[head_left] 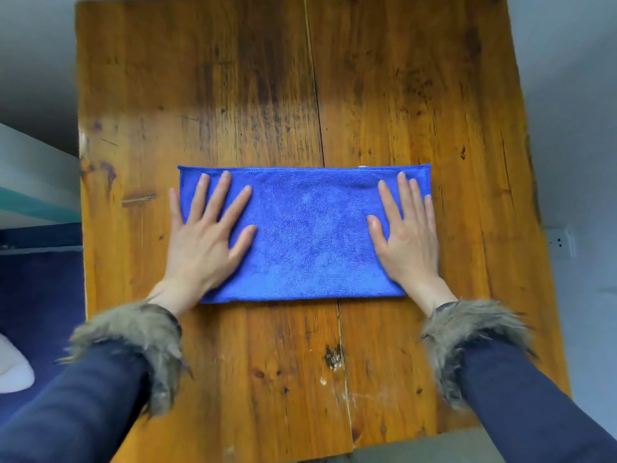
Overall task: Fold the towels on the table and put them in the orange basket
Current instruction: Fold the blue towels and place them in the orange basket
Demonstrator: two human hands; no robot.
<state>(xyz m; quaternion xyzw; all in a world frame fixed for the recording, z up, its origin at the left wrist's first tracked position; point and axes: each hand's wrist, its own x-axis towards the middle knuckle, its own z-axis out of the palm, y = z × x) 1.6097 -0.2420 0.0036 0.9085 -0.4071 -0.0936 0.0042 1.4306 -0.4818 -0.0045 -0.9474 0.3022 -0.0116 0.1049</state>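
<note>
Neatly folded blue towel (307, 235), flat.

blue towel (307, 235) is folded into a long flat rectangle, lying crosswise mid-tabletop (400, 95), stitched hem along its far edge, pretty smooth.

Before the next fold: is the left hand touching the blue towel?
Touching. The head view shows the left hand lying flat with spread fingers on the left end of the blue towel, no gap visible.

worn wooden table (400, 95), grey floor (574, 95)
</note>
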